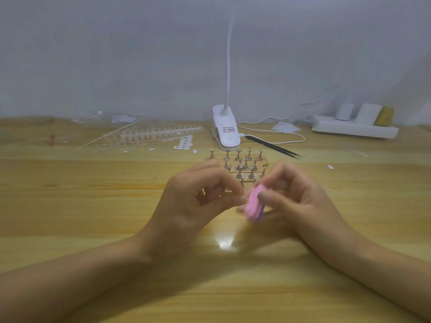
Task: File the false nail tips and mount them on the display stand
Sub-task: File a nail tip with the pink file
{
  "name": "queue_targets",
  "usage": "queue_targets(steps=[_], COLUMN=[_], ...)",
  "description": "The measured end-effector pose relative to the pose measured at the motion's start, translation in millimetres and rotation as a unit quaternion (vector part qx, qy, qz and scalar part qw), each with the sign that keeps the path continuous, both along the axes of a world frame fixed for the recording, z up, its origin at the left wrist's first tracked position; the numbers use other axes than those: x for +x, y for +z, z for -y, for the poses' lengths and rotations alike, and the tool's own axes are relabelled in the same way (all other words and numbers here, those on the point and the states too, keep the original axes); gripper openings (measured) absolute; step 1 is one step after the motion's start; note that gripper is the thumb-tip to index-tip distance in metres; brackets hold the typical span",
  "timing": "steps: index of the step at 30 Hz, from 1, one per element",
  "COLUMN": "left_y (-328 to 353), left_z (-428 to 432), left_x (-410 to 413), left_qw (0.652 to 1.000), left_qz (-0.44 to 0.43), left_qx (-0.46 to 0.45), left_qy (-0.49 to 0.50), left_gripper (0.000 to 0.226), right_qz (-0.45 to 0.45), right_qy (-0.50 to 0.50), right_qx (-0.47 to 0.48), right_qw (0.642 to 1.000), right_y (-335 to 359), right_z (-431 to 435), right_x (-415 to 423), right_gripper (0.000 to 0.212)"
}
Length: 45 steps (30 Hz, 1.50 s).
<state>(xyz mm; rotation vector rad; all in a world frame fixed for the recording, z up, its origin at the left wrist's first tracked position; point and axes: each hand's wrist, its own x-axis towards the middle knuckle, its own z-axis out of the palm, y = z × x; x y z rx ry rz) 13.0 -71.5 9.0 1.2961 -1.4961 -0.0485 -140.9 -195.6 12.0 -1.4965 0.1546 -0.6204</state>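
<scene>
- At about ten o'clock from the hands lay crumpled clear packaging (pixel 107 116) near the wall.
- Just right of it, at eleven o'clock, strips of false nail tips (pixel 161 134) lay in rows, with small white loose tips (pixel 185 142) scattered at their right end.
- At twelve o'clock stood a white clip lamp (pixel 225 130), its neck rising up out of sight, with a white cable (pixel 279 141) looping off at one o'clock.
- Directly before the lamp sat the display stand (pixel 242 164), a cluster of small metal holders; the knuckles of both hands hid its near rows.
- Black tweezers (pixel 275 147) lay slantwise at one o'clock, just beside the cable.
- A white power strip (pixel 354 129) with plugs in it sat at two o'clock against the wall.
- Everything rested on a pale wooden table (pixel 93 206), glossy enough to show a glare spot, and behind it was a plain grey-white wall (pixel 116 54).
- The left hand (pixel 193 201) hovered palm inward, thumb and forefinger pinched together at the file's left edge; whatever was between them was too blurred for me to tell.
- The right hand (pixel 300 201) gripped a pink file (pixel 254 203), thumb in front and fingers curled behind it, both forearms reaching in from six o'clock.
</scene>
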Motion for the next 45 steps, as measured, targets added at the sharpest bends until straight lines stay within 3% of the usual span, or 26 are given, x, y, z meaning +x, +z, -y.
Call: queue_targets(steps=[2,5,8,12,15,18,22,25,29,33,37,41,45], left_y=[0,0,0,0,0,1,1,1,1,1,1,2,3], left_z=[0,-1,-1,-1,-1,-3,-2,-2,-3,-3,-2,-2,1], left_x=[0,0,0,-1,0,-2,-2,-4,-2,-2,-2,0,5], left_qw=[1.0,1.0,1.0,0.999,1.0,0.999,0.999,0.997,0.999,0.999,0.999,0.998,0.982], left_qz=[0.007,0.014,0.02,0.035,0.015,0.05,0.047,0.069,0.046,0.035,0.036,-0.038,-0.161], left_qx=[0.004,0.005,0.002,0.001,0.003,-0.009,-0.019,-0.02,-0.022,-0.018,-0.005,0.035,0.097], left_qy=[-0.005,-0.003,0.005,0.007,0.012,-0.003,0.014,0.007,0.007,-0.002,-0.003,-0.027,-0.026], left_gripper=[0.009,0.012,0.009,0.009,0.009,0.013,0.016,0.012,0.012,0.009,0.008,0.013,0.02], right_qz=[-0.008,0.0,-0.008,-0.001,-0.026,-0.007,-0.016,-0.002,-0.027,-0.022,-0.021,0.013,0.022], right_qy=[0.019,-0.054,0.019,-0.058,0.024,-0.024,0.049,-0.022,0.083,0.025,0.071,-0.041,-0.058], right_qx=[-0.004,0.004,0.005,-0.001,-0.004,0.025,0.012,0.022,0.026,0.045,0.034,0.063,-0.011], right_qw=[1.0,0.999,1.0,0.998,0.999,0.999,0.999,1.0,0.996,0.998,0.997,0.997,0.998], right_y=[0,0,-1,0,-3,-2,-3,-3,-2,-3,-5,-3,3], right_z=[-1,1,-2,0,0,2,0,3,2,5,4,8,9], right_x=[1,1,0,-1,0,1,0,1,0,2,1,3,-2], right_gripper=[0.018,0.019,0.024,0.024,0.018,0.011,0.019,0.015,0.022,0.016,0.022,0.027,0.027])
